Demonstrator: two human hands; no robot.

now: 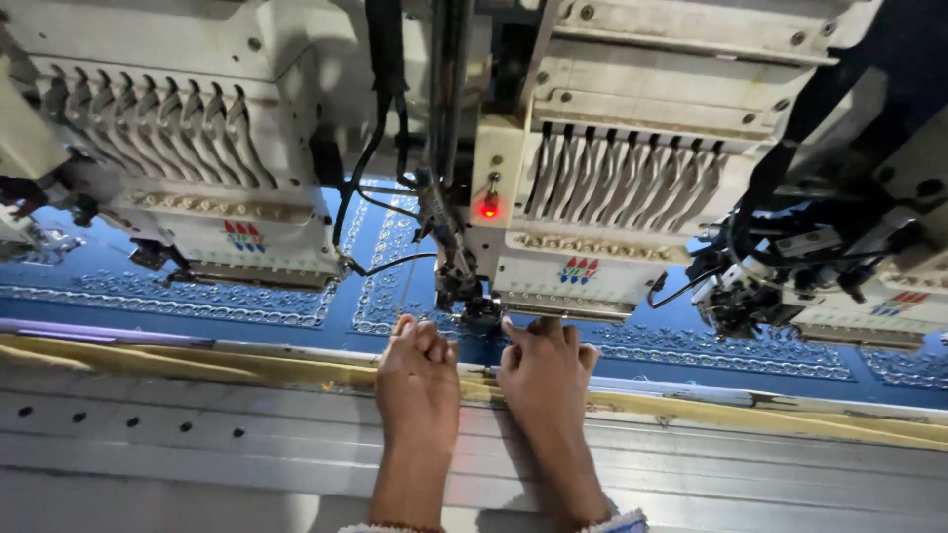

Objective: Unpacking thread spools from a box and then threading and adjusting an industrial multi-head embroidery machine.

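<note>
Both hands reach forward over the grey metal tabletop [197, 434] of a multi-head embroidery machine, to the edge of the stretched blue fabric covered in silver-white embroidered patterns [681, 345]. The left hand [418, 370] is curled into a loose fist, fingers folded together against the palm, knuckles at the fabric's near edge; whether it pinches anything I cannot tell. The right hand [544, 367] lies just beside it, fingers bent and drawn together, with the forefinger tip up against the underside of the cream-coloured embroidery head with a row of pale thread levers [617, 212], close to the dark needle and presser-foot assembly [464, 291]. A small red lamp [488, 208] glows on that head's left side. A second cream head [188, 148] stands to the left and a third, partly seen [879, 286], to the right. A yellowish strip [197, 367] runs along the frame edge between fabric and tabletop, under both hands.
</note>
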